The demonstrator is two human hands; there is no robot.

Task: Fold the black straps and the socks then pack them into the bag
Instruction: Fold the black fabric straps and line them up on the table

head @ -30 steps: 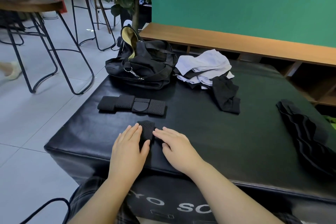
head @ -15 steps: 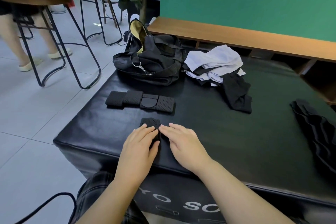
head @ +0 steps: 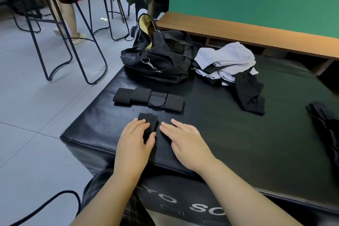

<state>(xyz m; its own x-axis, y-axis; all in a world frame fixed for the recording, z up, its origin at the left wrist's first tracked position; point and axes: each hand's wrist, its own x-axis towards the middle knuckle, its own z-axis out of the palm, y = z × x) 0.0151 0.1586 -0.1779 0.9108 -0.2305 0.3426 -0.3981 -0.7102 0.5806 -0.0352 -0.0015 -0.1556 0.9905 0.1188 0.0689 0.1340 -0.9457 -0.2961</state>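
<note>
We are pressing the left hand (head: 136, 137) flat on the folded strap (head: 149, 120), on the near side of the bag (head: 161, 57). The right hand (head: 185, 143) is lying flat on the tabletop (head: 238, 143) beside it, gripping nothing. The strap is looking light, soft and springy, so we are judging a pinch across the fold best.

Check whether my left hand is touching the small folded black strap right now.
Touching. The head view shows the left hand lying flat on the folded strap, with its fingers covering the strap's near half and no gap visible.
</note>
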